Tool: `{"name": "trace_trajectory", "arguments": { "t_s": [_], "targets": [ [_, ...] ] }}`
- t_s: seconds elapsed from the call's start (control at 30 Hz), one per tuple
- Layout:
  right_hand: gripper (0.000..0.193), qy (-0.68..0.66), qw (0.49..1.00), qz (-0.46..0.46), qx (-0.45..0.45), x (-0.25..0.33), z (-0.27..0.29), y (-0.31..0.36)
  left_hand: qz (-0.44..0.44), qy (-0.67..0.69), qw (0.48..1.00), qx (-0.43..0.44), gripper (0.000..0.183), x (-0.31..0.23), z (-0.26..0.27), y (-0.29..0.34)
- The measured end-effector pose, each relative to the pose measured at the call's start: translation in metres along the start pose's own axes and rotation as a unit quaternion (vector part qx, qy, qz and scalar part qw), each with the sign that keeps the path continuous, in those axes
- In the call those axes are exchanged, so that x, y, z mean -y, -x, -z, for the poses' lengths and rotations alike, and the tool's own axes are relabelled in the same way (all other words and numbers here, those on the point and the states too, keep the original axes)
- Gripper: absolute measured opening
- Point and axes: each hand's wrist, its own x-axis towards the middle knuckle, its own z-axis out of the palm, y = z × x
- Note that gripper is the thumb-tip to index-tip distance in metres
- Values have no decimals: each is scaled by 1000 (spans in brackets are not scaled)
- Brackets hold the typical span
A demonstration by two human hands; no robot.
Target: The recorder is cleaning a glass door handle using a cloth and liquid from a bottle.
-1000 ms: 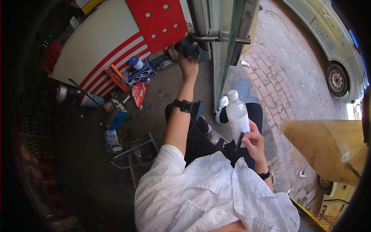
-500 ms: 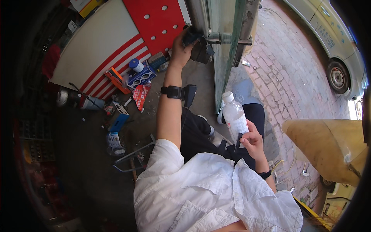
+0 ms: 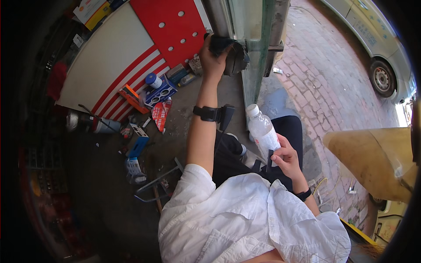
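My left hand (image 3: 212,61) is raised at the top middle, its fingers closed round a dark cloth (image 3: 236,59). Part of the cloth hangs below the hand, and it lies up against the metal door handle (image 3: 217,19) of a glass door (image 3: 254,57). How firmly it presses there is hidden. Lower right, my right hand (image 3: 287,160) grips a clear plastic bottle (image 3: 263,129) with a white cap on and a part-white label. A small black flat strip (image 3: 269,160) shows by the thumb of that hand; I cannot make out what it is.
On the floor to the left lie a blue box (image 3: 160,91), a blue-and-white tub (image 3: 153,80), an orange box (image 3: 133,98) and a metal frame (image 3: 160,184). A red panel (image 3: 173,26) stands behind. Outside are brick paving (image 3: 315,87) and a parked van (image 3: 381,57).
My left hand and the cloth have shifted right and slightly down along the door handle. My right hand keeps the bottle in nearly the same place. The whole view has turned a little.
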Motion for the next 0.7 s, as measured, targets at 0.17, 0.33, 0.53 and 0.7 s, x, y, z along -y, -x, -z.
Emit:
{"name": "trace_trajectory", "arguments": {
  "t_s": [0.17, 0.33, 0.53, 0.7],
  "targets": [
    [11, 4, 1000, 6, -10, 0, 2, 3, 55, 28, 997, 47, 26, 6, 30, -3],
    [11, 32, 999, 5, -17, 0, 7, 8, 141, 197, 968, 66, 24, 29, 41, -3],
    [11, 20, 1000, 2, -1, 0, 6, 4, -24, 2, 1000, -14, 21, 6, 1, 10],
    [9, 19, 1000, 10, 2, -2, 5, 6, 38, 42, 998, 19, 22, 12, 9, 2]
  ]
}}
